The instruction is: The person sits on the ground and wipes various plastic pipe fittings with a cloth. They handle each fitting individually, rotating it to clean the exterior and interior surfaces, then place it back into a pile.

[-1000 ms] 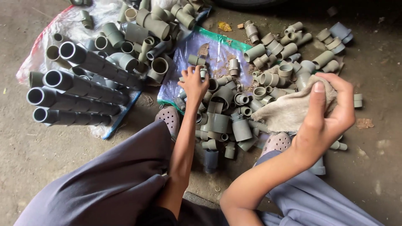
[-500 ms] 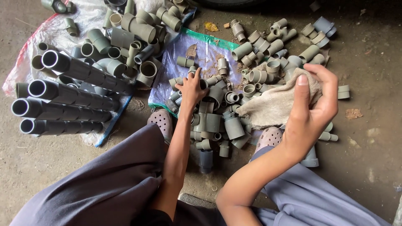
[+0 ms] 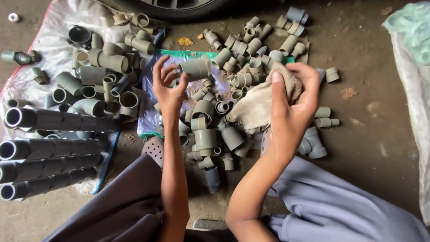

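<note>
My left hand (image 3: 168, 85) is raised above a heap of grey plastic pipe fittings (image 3: 210, 130) and pinches one short grey coupling (image 3: 195, 68) between thumb and fingertips. My right hand (image 3: 291, 101) grips a crumpled beige rag (image 3: 255, 105), which hangs down onto the heap. The fittings lie on a clear plastic sheet with a green edge (image 3: 148, 125) on the concrete floor. The coupling and the rag are apart.
Long grey ribbed pipes (image 3: 49, 148) lie stacked at the left. Bigger elbows and couplings (image 3: 103, 67) cover a white sheet at upper left. More fittings (image 3: 264, 31) are scattered at the top. A tyre (image 3: 179, 6) is at the top edge, a white sack (image 3: 414, 67) at the right.
My left hand has lifted out of the heap with a grey coupling in its fingers. The right hand keeps holding the rag, and the camera has shifted a little.
</note>
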